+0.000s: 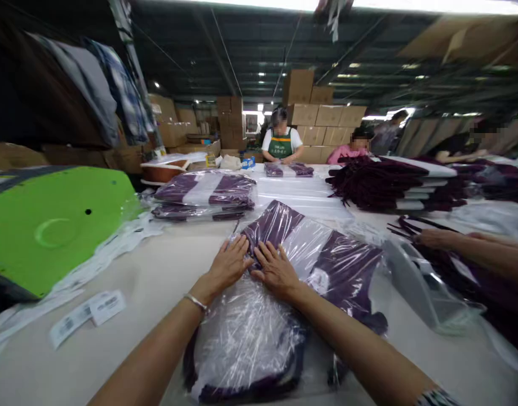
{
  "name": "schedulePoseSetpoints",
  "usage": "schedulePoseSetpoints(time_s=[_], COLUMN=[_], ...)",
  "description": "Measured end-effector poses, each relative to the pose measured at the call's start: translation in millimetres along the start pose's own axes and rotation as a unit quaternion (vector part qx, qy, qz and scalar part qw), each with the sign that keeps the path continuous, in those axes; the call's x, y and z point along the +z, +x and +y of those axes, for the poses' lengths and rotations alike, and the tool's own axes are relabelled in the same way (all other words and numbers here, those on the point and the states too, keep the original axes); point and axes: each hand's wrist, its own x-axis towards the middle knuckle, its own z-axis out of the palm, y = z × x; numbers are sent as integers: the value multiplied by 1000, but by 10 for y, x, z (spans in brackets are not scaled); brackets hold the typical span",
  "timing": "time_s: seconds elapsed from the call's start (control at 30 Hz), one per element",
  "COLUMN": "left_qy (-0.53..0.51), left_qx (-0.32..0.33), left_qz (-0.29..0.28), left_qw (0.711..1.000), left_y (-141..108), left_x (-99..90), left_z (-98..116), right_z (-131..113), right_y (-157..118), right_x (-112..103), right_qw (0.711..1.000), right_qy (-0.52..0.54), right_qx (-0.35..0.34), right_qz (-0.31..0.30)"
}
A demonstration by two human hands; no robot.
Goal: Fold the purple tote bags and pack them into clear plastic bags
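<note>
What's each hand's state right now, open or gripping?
Left hand: open, palm down on the plastic-wrapped purple bundle, no visible grip.
Right hand: open, palm down on the same bundle, no visible grip.

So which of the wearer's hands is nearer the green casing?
Left. The left hand lies on the clear plastic, right of the green casing; the right hand lies there too, farther right.

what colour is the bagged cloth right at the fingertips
The bagged cloth is dark purple with a pale band across it; head view.
</note>
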Motion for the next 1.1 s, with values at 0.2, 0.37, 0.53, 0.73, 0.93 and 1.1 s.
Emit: schedulePoseSetpoints(time_s=[0.2, 0.37, 0.53, 0.73, 0.93, 1.1], left_qy=[-61, -90, -61, -50, -10, 44], left_qx=[-51, -61, -55, -81, -44, -47], left_qz=[-42, -27, 26, 79, -5, -22], left_qw=[996, 994, 996, 992, 999, 998], left_y=[217, 223, 219, -334, -1631, -2045], left_x=[371, 505, 314, -105, 38, 304], left_z=[-253, -345, -237, -227, -93, 65], right_z=[16, -17, -7, 132, 267, 282], right_y=[-53, -38, 67, -53, -705, -916], right_x=[80, 83, -50, -624, -676, -322], right_qw=[1000, 1000, 994, 969, 993, 989], right_qy=[11, 26, 95, 221, 74, 58], right_qx=[-4, 8, 35, 80, 41, 66], right_qz=[8, -1, -39, -82, -81, -118])
